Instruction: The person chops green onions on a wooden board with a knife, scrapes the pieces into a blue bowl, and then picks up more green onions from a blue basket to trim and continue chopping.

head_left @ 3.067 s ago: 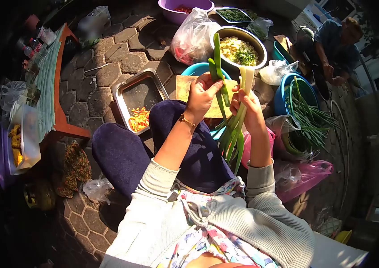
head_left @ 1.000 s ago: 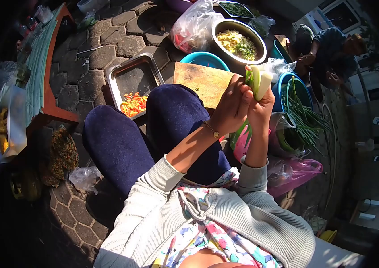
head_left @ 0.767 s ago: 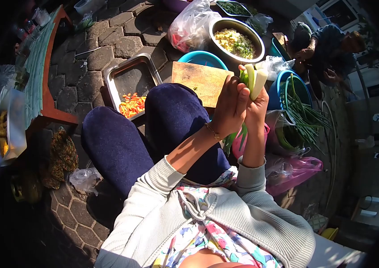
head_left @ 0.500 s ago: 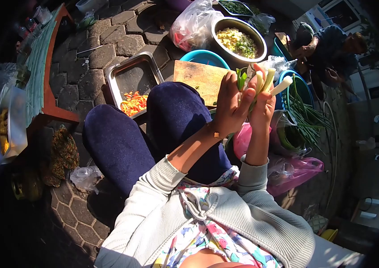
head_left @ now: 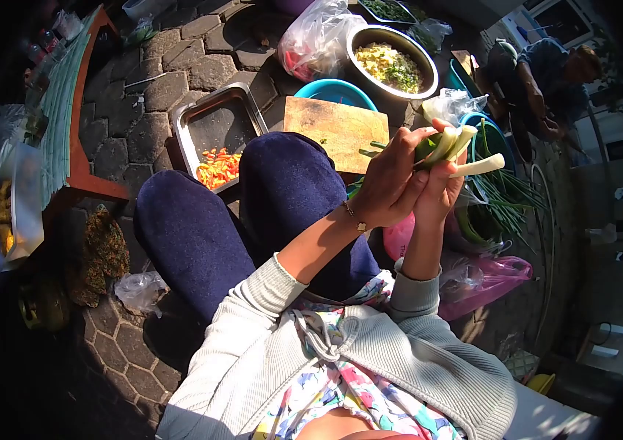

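A small bunch of scallions (head_left: 447,144) is held up in front of me, its thick white ends pointing up and right. My left hand (head_left: 390,180), with a bracelet at its wrist, is closed around the green part, and green tips stick out on its left side. My right hand (head_left: 437,192) grips the bunch lower down near the white stalks, its fingers partly hidden behind them. Just left of the hands lies a wooden cutting board (head_left: 326,130) across a blue basin (head_left: 337,89). Long green scallion leaves (head_left: 506,191) spread out to the right.
A metal tray (head_left: 188,121) holds chopped red-orange pieces. Behind the board stand a large bowl (head_left: 434,73) of chopped vegetables and a plastic bag (head_left: 319,37). A pink bag (head_left: 487,282) lies at right. Another person (head_left: 546,81) sits at the upper right. A bench (head_left: 77,110) stands at left.
Both hands have shifted slightly right, and the scallions have tilted further right. My left hand has turned over the bunch, so green tips now show on its left. The other person's arm has moved.
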`<act>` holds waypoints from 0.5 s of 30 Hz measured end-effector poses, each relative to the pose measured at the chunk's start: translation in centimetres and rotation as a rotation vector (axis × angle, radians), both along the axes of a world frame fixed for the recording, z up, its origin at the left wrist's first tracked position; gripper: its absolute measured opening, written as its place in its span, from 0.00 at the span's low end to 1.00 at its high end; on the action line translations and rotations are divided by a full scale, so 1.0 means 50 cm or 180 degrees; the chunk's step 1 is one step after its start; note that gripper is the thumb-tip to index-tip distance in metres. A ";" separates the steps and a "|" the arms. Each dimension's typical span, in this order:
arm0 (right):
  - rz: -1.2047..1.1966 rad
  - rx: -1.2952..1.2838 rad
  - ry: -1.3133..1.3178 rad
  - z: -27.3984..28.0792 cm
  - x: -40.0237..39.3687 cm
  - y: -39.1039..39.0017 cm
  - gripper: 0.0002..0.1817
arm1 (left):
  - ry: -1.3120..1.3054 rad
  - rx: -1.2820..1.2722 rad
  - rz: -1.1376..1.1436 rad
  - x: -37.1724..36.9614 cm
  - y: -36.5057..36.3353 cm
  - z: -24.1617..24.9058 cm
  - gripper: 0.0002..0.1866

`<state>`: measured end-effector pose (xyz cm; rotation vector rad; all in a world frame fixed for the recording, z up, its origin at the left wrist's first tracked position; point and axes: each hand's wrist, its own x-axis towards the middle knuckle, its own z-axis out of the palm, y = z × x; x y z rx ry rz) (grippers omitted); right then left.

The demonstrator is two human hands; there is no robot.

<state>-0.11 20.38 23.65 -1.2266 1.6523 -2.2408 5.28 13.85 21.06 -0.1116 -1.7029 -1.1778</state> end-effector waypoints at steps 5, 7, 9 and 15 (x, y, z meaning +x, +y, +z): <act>0.0300 -0.0007 0.0171 0.006 0.005 -0.003 0.39 | -0.0038 0.0245 -0.0140 0.004 0.001 -0.005 0.22; 0.0148 -0.0011 0.0231 0.003 0.008 -0.005 0.40 | -0.0071 0.0292 -0.0167 0.004 0.005 -0.001 0.22; 0.0050 -0.0152 0.0167 0.006 0.020 -0.010 0.38 | 0.0334 0.0309 -0.0010 0.003 0.010 0.003 0.21; 0.0095 0.0158 0.0433 -0.001 0.008 -0.012 0.40 | 0.0063 0.0249 -0.0144 -0.003 0.002 -0.006 0.22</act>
